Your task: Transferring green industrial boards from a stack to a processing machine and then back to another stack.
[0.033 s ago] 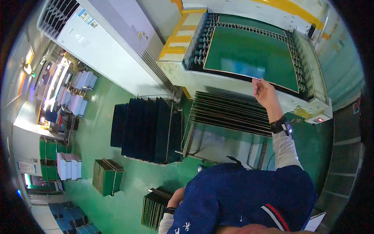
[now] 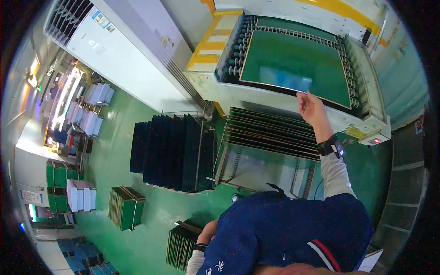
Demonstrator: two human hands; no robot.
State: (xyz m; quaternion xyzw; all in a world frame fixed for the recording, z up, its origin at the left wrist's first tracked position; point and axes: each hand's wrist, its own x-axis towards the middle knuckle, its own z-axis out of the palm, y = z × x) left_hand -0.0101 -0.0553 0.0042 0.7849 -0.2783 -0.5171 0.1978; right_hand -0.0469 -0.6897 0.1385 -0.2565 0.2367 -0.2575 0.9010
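Observation:
A large green circuit board panel (image 2: 293, 59) with a pale thin rim lies on the roller conveyor (image 2: 234, 62) at the upper right. My right hand (image 2: 312, 110) reaches out to the panel's near edge, with thumb and fingertips closed on that edge. A black watch-like band (image 2: 331, 147) is on my right wrist. My left hand (image 2: 208, 232) hangs low beside my body, close to a rack of upright green panels (image 2: 176, 247). Its fingers are hidden, partly behind my dark blue shirt. Behind the first panel, another green panel (image 2: 293, 24) shows on the rollers.
Below the conveyor, a rack (image 2: 270, 130) holds several upright panels. A rack of dark panels (image 2: 172, 153) stands left of it, and a smaller panel stack (image 2: 126, 208) sits on the green floor. A tall white air conditioner (image 2: 123, 50) rises at the upper left.

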